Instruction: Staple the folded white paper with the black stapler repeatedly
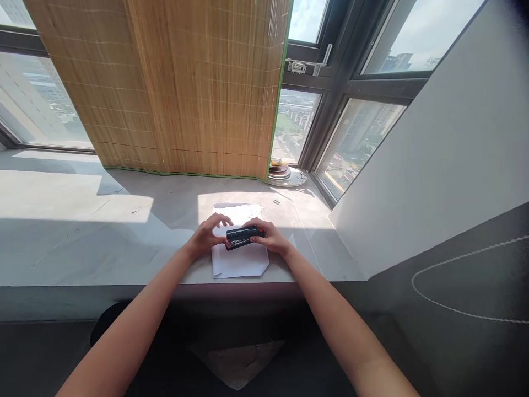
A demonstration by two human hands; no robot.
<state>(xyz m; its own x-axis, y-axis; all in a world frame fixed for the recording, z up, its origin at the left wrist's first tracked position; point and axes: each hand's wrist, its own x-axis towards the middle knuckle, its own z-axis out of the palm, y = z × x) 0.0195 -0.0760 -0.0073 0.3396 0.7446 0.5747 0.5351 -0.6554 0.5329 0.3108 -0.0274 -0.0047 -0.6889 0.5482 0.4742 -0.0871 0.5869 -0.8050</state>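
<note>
A black stapler [239, 234] is held above sheets of white paper [242, 263], its jaws parted and its front end pointing left. My right hand [266, 234] grips the rear end, where a small red-orange spot shows. At the front end is my left hand [206, 234], fingers apart and curved, with the thumb by the tip of the stapler; whether it touches is hard to tell. The paper lies on the pale windowsill ledge [103, 248], below both hands, and its upper part is bright in the sun.
Small staple strips [276, 202] lie beyond the paper to the right. Stacked plates [289, 177] stand in the window corner. A bamboo blind [185, 88] hangs down to the ledge. On the right are a white wall [433, 154] and a looped bead cord [417, 273].
</note>
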